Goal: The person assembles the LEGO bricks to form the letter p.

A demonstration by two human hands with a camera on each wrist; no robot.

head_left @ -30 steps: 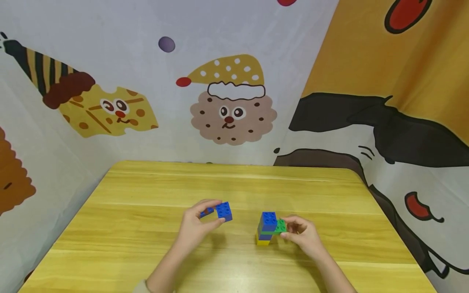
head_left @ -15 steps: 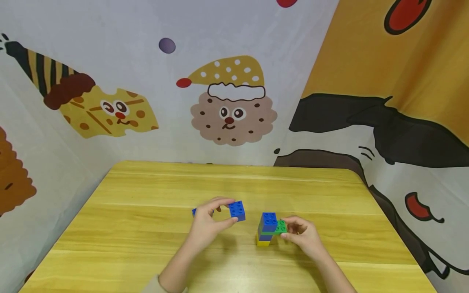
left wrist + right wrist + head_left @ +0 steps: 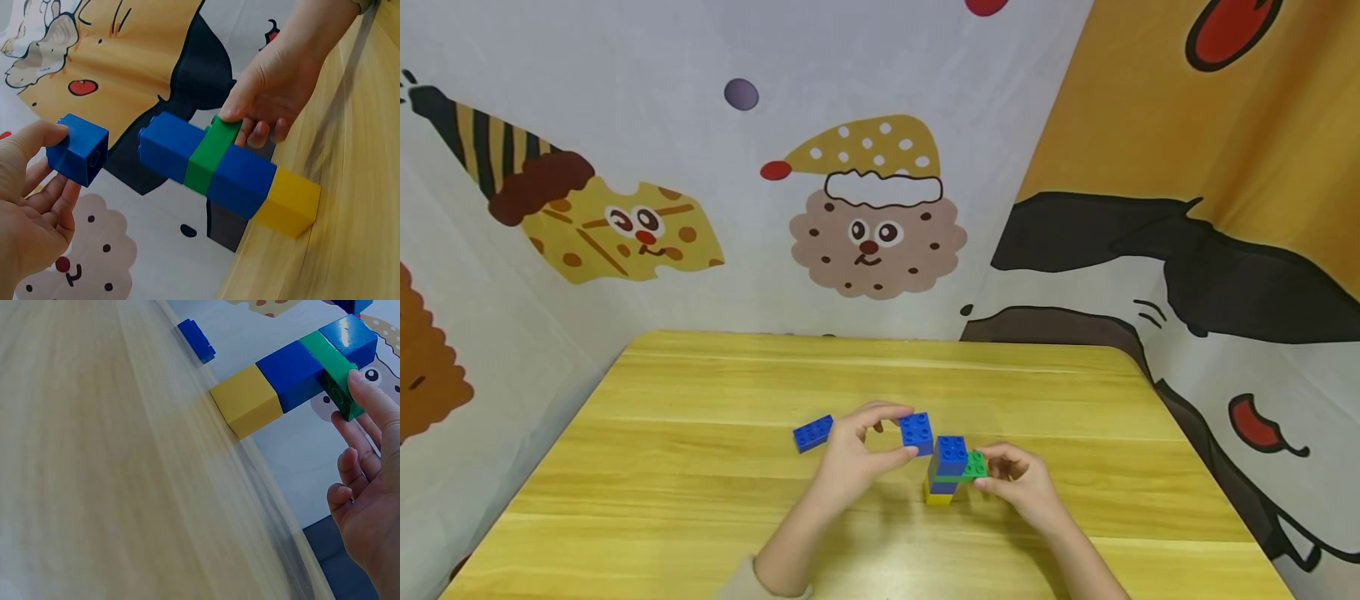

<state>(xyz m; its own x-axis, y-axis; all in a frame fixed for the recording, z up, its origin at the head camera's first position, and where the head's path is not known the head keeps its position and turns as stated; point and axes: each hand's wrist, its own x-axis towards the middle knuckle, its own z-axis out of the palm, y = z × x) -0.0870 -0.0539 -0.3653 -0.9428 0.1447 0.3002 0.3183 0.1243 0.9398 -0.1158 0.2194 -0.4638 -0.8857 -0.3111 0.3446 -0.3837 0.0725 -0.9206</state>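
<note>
My left hand (image 3: 861, 450) pinches a blue building brick (image 3: 917, 433) between thumb and fingers, studs up, close to the left of a brick tower and slightly above its top. The tower stands upright on the table: a yellow brick (image 3: 289, 201) at the bottom, a blue brick (image 3: 240, 181) over it, then a thin green brick (image 3: 214, 153), and another blue brick (image 3: 952, 455) on top. The green brick juts out to the right. My right hand (image 3: 1021, 483) pinches that jutting end, thumb on one side and fingers on the other.
A flat blue brick (image 3: 813, 433) lies on the wooden table (image 3: 700, 500), left of the tower and behind my left hand. Behind the table's far edge hangs a cloth (image 3: 880, 317) printed with cartoon figures.
My left hand has carried its blue brick rightward to beside the tower's top, uncovering the flat blue brick on the table. The right hand and the tower have stayed put.
</note>
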